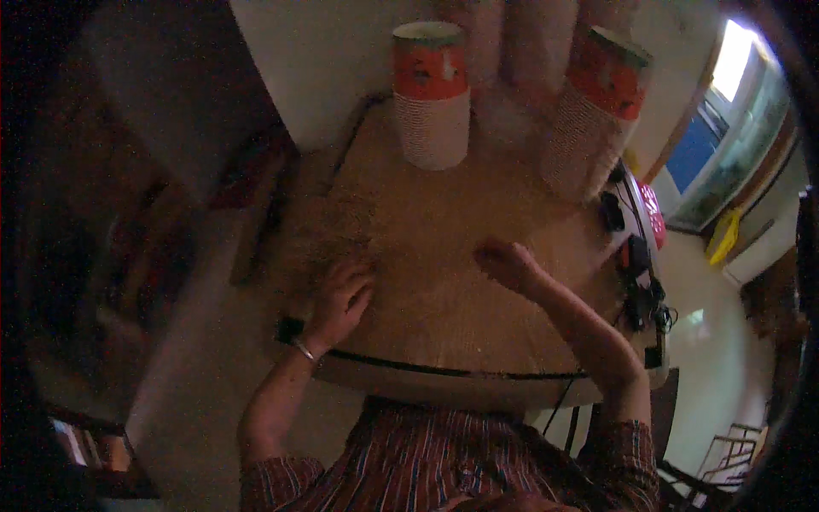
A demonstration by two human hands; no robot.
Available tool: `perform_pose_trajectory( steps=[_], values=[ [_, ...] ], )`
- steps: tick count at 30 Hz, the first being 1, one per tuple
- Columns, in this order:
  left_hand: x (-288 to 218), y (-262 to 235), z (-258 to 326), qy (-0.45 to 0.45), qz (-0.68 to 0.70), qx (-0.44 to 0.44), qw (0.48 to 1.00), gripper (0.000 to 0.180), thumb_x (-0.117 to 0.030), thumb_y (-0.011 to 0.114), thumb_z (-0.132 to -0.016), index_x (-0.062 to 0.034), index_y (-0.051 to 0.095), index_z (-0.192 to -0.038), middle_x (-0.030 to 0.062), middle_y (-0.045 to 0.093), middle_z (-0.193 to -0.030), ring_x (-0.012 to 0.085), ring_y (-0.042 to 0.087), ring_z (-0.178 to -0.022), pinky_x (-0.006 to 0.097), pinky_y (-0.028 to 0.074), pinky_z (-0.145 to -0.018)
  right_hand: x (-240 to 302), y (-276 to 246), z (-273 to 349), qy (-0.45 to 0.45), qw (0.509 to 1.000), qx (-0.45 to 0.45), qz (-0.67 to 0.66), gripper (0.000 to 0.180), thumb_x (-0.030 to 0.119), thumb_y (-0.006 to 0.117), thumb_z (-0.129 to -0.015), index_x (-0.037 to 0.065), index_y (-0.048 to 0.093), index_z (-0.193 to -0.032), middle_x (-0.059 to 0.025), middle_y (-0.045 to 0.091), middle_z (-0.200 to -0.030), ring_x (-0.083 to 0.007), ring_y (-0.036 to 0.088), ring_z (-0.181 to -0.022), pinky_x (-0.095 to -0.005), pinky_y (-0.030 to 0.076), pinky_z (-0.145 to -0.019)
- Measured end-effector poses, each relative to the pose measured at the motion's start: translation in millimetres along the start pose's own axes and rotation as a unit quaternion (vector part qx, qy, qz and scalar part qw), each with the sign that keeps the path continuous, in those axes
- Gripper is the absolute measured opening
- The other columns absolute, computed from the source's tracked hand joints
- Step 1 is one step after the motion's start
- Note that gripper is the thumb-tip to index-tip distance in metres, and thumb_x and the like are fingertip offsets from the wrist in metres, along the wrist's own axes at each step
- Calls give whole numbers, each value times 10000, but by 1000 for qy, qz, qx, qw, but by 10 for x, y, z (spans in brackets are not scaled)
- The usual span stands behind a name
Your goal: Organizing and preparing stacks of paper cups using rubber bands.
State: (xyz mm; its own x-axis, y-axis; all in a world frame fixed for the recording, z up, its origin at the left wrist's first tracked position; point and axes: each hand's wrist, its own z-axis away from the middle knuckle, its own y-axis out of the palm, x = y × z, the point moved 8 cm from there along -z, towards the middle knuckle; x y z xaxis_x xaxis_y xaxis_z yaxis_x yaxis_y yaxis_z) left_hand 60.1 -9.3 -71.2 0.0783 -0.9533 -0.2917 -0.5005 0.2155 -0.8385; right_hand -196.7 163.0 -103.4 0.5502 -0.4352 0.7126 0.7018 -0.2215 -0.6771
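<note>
My left hand [343, 294] rests over the left part of the wooden table [426, 324], with thumb and fingers apart and nothing in them. A bracelet circles its wrist. Over the table's middle right is my right hand [512, 266], its fingers bent down and partly hidden in shadow, so I cannot tell whether they hold anything. Beyond both hands stands an upright stack of paper cups [432, 128], pale ridged below with a red printed cup on top. A second such stack [589, 128] stands at the far right, leaning slightly in the picture. Neither hand touches a stack.
Pale pinkish column-like shapes [537, 43] stand behind the stacks, too dim to name. Black adapters and cables [636, 286] lie along the table's right edge, near a pink perforated item [653, 218]. A yellow cloth-like thing [725, 235] hangs farther right, below a window [732, 64].
</note>
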Motion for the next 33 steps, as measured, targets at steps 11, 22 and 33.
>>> perform_pose_trajectory(
  steps=[11, 22, 33],
  values=[
    [-191, -1271, -2250, 4, 116, -106, 988, 857, -409, 701, -875, 0, 252, -1480, 215, 356, -1494, 328, 371, -1377, 405, 369, -1092, -465, -683, -1020, -161, 907, -377, -94, 255, 76, 616, -904, 33, 568, -1151, -58, 616, -1046, -159, 578, -951, -298, 470, -843],
    [934, -577, -3801, -148, 327, -93, 929, 980, -470, 738, -828, 12, 197, -1488, 242, 349, -1480, 340, 379, -1364, 427, 354, -1110, 1150, -1970, -1601, -271, 758, -558, 200, 601, 219, 676, -892, -15, 416, -1380, -194, 604, -1145, -302, 608, -1013, -404, 509, -894],
    [692, -812, -4275, 38, 449, -146, 881, 776, -359, 786, -814, 8, 367, -1355, 129, 568, -1262, 221, 587, -1104, 361, 546, -882, 1719, -2604, -2156, -421, 791, -443, 20, 634, 233, 740, -865, -8, 440, -1369, -163, 612, -1146, -286, 592, -1072, -391, 524, -881]
  ],
)
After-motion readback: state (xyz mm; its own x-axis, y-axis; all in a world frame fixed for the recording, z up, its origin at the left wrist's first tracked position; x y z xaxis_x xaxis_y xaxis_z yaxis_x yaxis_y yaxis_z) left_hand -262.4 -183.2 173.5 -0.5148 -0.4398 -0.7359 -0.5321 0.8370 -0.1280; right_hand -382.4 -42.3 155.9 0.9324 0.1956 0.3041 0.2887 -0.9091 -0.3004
